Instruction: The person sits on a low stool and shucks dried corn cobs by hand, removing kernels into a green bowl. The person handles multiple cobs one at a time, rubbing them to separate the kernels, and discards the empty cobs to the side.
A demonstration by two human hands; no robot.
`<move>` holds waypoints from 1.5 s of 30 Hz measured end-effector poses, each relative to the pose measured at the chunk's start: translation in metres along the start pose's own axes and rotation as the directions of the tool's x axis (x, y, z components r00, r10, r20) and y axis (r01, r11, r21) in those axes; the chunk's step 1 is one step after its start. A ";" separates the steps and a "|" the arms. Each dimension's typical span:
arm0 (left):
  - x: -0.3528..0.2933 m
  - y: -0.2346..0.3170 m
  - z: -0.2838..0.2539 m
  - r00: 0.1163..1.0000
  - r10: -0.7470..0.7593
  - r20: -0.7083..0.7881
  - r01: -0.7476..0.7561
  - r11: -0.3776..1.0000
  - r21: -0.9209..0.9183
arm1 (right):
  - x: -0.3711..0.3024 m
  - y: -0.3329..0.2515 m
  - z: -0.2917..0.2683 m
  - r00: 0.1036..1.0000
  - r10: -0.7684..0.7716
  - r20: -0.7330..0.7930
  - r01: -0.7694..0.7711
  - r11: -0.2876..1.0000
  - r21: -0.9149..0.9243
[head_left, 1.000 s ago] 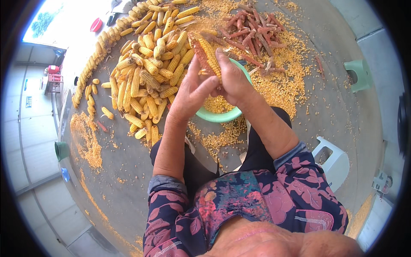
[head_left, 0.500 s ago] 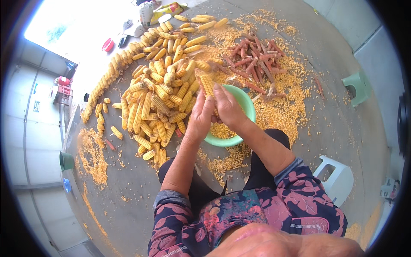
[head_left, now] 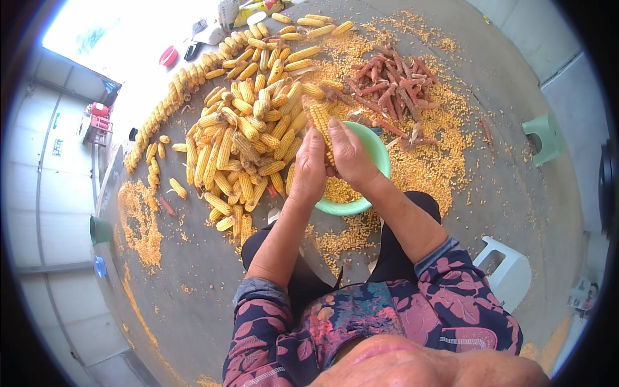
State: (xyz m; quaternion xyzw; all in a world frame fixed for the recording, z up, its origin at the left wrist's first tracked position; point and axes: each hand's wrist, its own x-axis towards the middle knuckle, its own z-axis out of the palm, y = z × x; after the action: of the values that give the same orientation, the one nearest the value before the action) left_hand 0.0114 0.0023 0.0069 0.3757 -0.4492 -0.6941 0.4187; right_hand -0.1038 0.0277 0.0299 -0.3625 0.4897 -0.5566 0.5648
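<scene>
Between my two hands is a yellow ear of corn (head_left: pixel 320 121), its top tilted up and to the left. My left hand (head_left: pixel 309 169) closes round its left side, and my right hand (head_left: pixel 350 158) grips it from the right with the thumb pressed along the kernels. Its lower end is hidden by my fingers. Below my hands, between my knees, a light green basin (head_left: pixel 380 155) holds loose kernels (head_left: pixel 340 191). To the left lies a big heap of whole corn ears (head_left: pixel 242 145).
Bare reddish cobs (head_left: pixel 393 84) are piled beyond the basin to the right, among scattered kernels (head_left: pixel 438 164). A green stool (head_left: pixel 545 138) stands at the right, a white stool (head_left: pixel 505 274) nearer. A row of corn ears (head_left: pixel 169 103) curves along the far left; a red bowl (head_left: pixel 168 56) lies behind.
The view has shifted slightly. Both hands remain on the corn ear, which stands a little more upright, and my right thumb has moved slightly along it.
</scene>
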 end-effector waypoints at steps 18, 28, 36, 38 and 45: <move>-0.010 0.022 0.016 0.992 -0.119 0.041 0.116 0.990 0.082 | 0.019 0.010 -0.005 0.938 -0.255 -0.234 0.262 0.965 -0.001; -0.013 0.029 0.013 0.997 -0.077 0.000 0.074 0.952 0.298 | 0.039 -0.012 -0.019 0.994 -0.068 -0.089 0.101 0.884 0.457; -0.020 0.020 0.022 0.985 -0.058 0.161 0.024 0.978 0.206 | 0.038 -0.007 -0.017 0.993 -0.065 -0.103 0.106 0.876 0.470; -0.021 0.021 0.024 0.989 -0.076 0.126 0.051 0.981 0.188 | 0.041 -0.002 -0.020 0.991 -0.086 -0.100 0.122 0.888 0.444; -0.017 0.019 0.025 0.973 -0.226 0.051 0.228 0.972 -0.057 | 0.039 -0.010 -0.020 0.986 -0.039 -0.160 0.111 0.875 0.472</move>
State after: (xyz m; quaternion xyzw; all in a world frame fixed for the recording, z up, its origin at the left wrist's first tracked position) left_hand 0.0001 0.0213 0.0346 0.3957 -0.3906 -0.7593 0.3380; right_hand -0.1298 -0.0092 0.0282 -0.1887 0.3623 -0.7069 0.5774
